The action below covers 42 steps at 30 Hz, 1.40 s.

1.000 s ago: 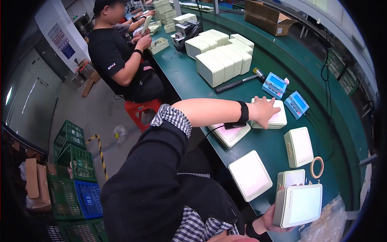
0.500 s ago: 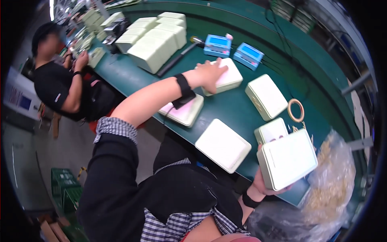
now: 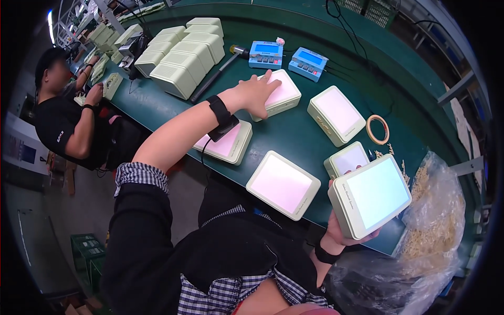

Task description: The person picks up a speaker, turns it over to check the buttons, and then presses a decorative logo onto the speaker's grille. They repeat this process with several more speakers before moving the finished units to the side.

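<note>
Bench: long dark green worktable [image 3: 294, 131] running along a factory line, with a co-worker in a black shirt [image 3: 60, 123] seated further down on the person's left.
Left hand [image 3: 257, 93]: stretched far out, palm and spread fingers flat on top of a pale cream rectangular plastic box [image 3: 281, 97]; it presses or rests there, not closed around it.
Right hand [image 3: 344, 231]: low at the near edge, gripping a larger cream plastic box with a white face [image 3: 370, 197] from beneath, fingers wrapped behind it; the box is tilted and held off the table.
Wrist: a black strap [image 3: 220, 113] with a thin cord on the left forearm, passing over another cream box [image 3: 226, 144].
Nearby boxes: one flat near the table edge [image 3: 283, 184], one smaller just beside the held box [image 3: 346, 158], one further right [image 3: 336, 114].
Far side: two small blue meters [image 3: 287, 58], a black-handled mallet [image 3: 218, 73], and a stack of cream boxes [image 3: 184, 52].
Other bits: a tan roll of tape [image 3: 378, 129]; a clear plastic bag of pale shavings [image 3: 430, 220] at the right.
Risk, held box: I judge the one-handed hold from below weak; a tilt further could let it slide off toward the floor or bag.
Risk, reach: the trailing cord and forearm could drag the box under them toward the edge.
</note>
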Motion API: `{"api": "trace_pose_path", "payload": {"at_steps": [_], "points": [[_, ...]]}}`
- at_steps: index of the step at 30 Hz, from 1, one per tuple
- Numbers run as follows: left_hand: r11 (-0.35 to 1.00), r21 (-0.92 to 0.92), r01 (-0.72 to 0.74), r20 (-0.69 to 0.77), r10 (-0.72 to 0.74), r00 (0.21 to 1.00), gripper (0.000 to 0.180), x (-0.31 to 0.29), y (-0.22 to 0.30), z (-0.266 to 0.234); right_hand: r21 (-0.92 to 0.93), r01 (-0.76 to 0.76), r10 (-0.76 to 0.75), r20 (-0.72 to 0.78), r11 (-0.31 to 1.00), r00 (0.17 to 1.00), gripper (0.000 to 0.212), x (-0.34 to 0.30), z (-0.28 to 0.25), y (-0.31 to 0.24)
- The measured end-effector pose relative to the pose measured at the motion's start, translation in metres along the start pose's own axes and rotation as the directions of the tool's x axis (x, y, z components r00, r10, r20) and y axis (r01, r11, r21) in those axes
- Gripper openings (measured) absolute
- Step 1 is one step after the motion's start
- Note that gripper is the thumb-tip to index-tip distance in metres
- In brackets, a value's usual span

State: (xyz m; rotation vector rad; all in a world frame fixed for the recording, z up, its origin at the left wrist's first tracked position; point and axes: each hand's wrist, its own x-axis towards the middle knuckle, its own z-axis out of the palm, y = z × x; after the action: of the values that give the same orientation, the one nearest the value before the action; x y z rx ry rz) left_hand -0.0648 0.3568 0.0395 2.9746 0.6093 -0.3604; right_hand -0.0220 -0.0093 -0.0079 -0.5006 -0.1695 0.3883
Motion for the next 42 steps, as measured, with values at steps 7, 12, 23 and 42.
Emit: {"api": "trace_pose_path", "payload": {"at_steps": [7,12,23,42], "points": [[0.999,0.0,-0.032,-0.052,0.032,0.998,0.105,0.005,-0.007,0.01,0.064,-0.014,0.014,-0.003,0.998,1.0,0.093,-0.001,-0.004,0.0],[0.997,-0.028,-0.069,-0.054,0.067,0.996,0.105,0.007,-0.014,0.013,0.047,-0.011,0.014,-0.063,0.999,0.998,0.092,0.0,0.0,0.002],[0.997,-0.021,-0.078,-0.123,0.075,0.99,0.099,0.006,-0.011,0.011,0.08,-0.048,0.044,0.052,0.996,0.998,0.084,0.0,-0.012,-0.001],[0.999,-0.03,-0.011,-0.193,0.005,0.981,0.078,0.009,0.006,0.0,0.28,-0.01,-0.031,0.141,0.96,0.99,0.07,0.004,-0.024,-0.026]]}}
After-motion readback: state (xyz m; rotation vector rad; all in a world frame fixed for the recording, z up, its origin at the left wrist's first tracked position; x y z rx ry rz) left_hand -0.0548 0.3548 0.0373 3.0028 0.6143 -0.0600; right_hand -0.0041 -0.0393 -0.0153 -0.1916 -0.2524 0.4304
